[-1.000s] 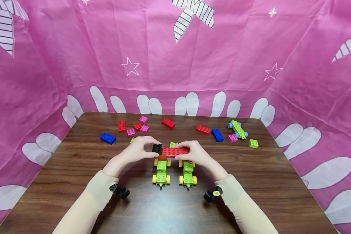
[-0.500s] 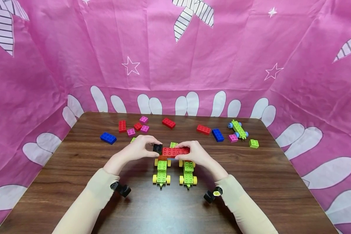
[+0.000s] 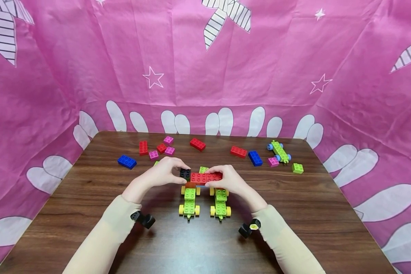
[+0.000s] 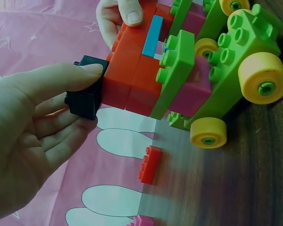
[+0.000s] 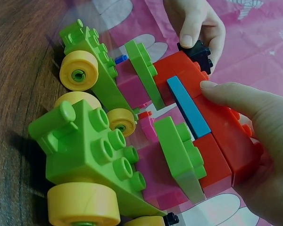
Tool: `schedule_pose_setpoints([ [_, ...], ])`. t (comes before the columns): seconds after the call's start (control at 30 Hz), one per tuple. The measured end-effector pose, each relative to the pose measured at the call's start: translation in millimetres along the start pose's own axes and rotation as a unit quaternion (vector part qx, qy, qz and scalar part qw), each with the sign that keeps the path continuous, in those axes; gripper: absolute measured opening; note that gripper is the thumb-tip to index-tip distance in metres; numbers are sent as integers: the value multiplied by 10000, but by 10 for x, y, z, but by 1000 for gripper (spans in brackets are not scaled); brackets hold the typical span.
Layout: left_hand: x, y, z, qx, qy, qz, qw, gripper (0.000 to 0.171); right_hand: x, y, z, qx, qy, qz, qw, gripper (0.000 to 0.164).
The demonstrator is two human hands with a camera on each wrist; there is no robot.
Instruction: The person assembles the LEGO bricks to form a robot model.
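Note:
Between thumb and fingers my left hand [image 3: 162, 174] pinches a black brick [image 4: 87, 94], at the left end of the red row's top. My right hand [image 3: 230, 180] grips the right red brick [image 5: 224, 136] of that row, thumb on its near side. The red bricks span two green wheeled bases, left [image 3: 189, 210] and right [image 3: 220, 209], both with yellow wheels. In the right wrist view a flat green brick [image 5: 177, 155] and a pink brick [image 5: 155, 174] lie between base and red bricks. A light-blue strip [image 5: 188, 108] bridges the middle under the top row.
Loose bricks lie toward the back of the wooden table [image 3: 294, 228]: blue [image 3: 126, 161], red [image 3: 197, 144] and pink [image 3: 153, 155] ones, and a blue one [image 3: 255, 158] at right. Farther right are a green base with blue wheels [image 3: 278, 151] and a green brick [image 3: 297, 168].
My left wrist has risen slightly, its fingers still on the black brick. The right hand and the build stay in place.

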State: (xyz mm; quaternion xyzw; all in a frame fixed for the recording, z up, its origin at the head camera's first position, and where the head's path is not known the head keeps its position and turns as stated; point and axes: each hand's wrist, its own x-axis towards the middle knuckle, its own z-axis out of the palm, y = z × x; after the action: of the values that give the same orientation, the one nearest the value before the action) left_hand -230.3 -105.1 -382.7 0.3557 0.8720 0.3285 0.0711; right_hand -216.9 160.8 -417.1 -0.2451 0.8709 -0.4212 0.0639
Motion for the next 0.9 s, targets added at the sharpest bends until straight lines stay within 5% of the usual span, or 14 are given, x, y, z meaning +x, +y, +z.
schedule_pose_setpoints([
  [0.3, 40, 8, -41, -10, -181, -61, 9998, 37, 3, -20, -14, 55, -29, 78, 10000, 36],
  [0.6, 23, 53, -32, 196, -17, -152, 9997, 37, -2, -41, -20, 82, -2, 90, 9999, 35],
  [0.9, -4, 34, -15, 281, 82, 84, 9995, 35, -1, -43, -23, 72, -1, 4, 10000, 36],
])
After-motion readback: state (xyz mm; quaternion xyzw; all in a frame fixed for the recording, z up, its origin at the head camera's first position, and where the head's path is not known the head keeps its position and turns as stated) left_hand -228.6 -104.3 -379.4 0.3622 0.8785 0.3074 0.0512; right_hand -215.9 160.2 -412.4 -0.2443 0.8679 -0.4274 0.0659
